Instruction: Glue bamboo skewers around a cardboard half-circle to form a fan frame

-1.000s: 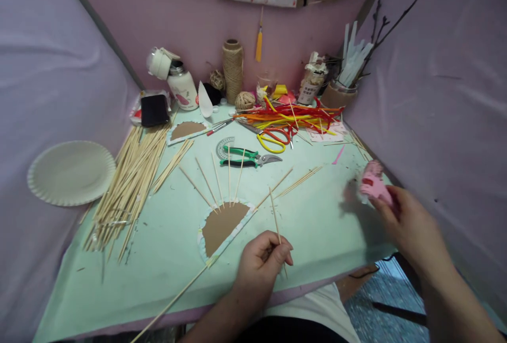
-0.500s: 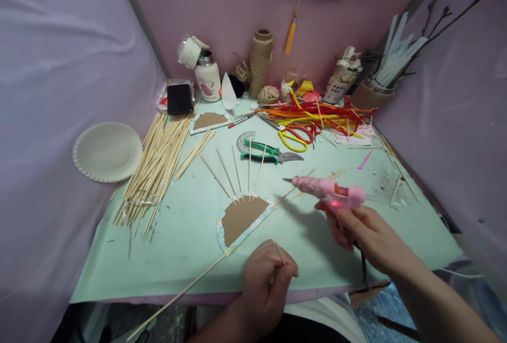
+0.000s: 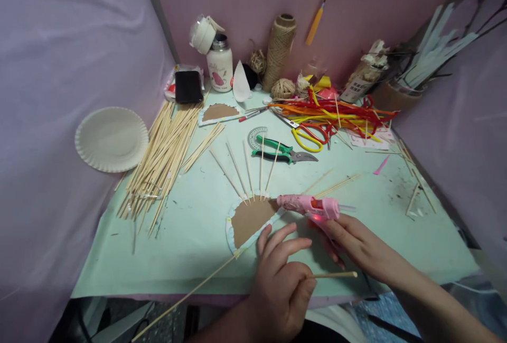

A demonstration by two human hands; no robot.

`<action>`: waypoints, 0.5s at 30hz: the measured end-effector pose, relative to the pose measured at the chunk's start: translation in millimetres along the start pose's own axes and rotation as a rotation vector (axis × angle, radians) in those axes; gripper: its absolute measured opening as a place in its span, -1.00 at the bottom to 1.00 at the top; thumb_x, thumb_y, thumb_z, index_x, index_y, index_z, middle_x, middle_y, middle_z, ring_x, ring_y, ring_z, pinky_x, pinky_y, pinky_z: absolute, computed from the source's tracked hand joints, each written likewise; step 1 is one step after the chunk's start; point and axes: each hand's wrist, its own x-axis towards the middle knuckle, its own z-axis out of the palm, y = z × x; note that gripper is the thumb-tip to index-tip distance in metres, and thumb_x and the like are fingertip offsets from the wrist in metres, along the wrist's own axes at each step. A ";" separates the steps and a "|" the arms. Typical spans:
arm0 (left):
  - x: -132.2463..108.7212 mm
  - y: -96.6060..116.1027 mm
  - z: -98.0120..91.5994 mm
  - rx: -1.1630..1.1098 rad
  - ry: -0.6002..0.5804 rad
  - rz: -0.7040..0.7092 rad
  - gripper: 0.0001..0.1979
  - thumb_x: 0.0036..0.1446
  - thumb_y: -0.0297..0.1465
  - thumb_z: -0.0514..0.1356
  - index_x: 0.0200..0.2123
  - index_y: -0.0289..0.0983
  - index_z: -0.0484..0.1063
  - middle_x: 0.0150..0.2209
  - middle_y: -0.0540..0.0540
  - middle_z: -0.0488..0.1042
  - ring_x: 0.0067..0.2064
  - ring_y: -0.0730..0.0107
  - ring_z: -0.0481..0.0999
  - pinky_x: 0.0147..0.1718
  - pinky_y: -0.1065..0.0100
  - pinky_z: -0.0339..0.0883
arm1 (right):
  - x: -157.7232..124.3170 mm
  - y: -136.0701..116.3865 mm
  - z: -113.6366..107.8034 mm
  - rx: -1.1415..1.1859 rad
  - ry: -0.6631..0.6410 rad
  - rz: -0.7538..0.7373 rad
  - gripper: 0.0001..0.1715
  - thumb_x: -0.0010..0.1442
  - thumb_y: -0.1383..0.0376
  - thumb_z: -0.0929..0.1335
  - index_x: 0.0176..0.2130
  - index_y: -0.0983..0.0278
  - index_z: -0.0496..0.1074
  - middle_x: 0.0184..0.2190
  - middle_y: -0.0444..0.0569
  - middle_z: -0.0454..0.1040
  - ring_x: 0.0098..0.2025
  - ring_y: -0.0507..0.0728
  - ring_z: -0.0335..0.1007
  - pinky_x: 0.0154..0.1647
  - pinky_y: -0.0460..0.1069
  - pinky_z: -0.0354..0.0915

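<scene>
A pink hot glue gun (image 3: 307,205) with a glowing red light is in my right hand (image 3: 352,240), its nozzle at the upper right edge of a brown cardboard half-disc (image 3: 251,221). The half-disc has a pale, ruffled rim and several thin wooden sticks (image 3: 261,168) fanning out from its curved side. Another long stick (image 3: 186,300) runs from its lower corner past the table's front edge. My left hand (image 3: 281,279) pinches a short wooden stick (image 3: 336,275) between thumb and forefinger. Its other fingers are spread near the half-disc's straight edge.
Green-handled pruning shears (image 3: 277,153) lie behind the fan of sticks. A pile of wooden sticks (image 3: 158,168) and a white paper plate (image 3: 111,139) are at the left. Scissors (image 3: 307,137) and red and yellow strips (image 3: 340,113) lie at the back. An open bottle (image 3: 220,68) stands behind.
The glue gun has moved left and down to the half-disc's rim. My left hand has moved slightly right, its outer fingers have spread, and its stick now points right.
</scene>
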 end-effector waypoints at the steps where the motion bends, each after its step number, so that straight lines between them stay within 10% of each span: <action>1: -0.4 -0.1 0.5 -0.002 -0.005 -0.006 -0.88 0.28 -0.46 0.04 -0.27 -0.23 0.37 0.06 -0.17 0.49 0.33 0.13 0.21 0.34 -0.02 -0.23 | 0.2 -1.9 0.0 -0.007 0.002 -0.002 -0.22 0.22 -0.33 0.12 -0.55 0.24 0.28 -0.65 -0.10 0.32 -0.58 0.05 0.25 -0.49 -0.04 0.21; 15: 1.0 1.2 10.3 -0.053 0.150 -0.034 -0.77 0.33 -0.40 -0.01 -0.34 -0.23 0.40 -0.07 -0.15 0.56 0.25 0.16 0.35 0.35 -0.07 -0.20 | 0.0 -7.8 0.2 -0.058 -0.001 -0.008 -0.19 0.19 -0.37 0.10 -0.57 0.22 0.26 -0.65 -0.10 0.31 -0.57 0.06 0.25 -0.48 -0.03 0.22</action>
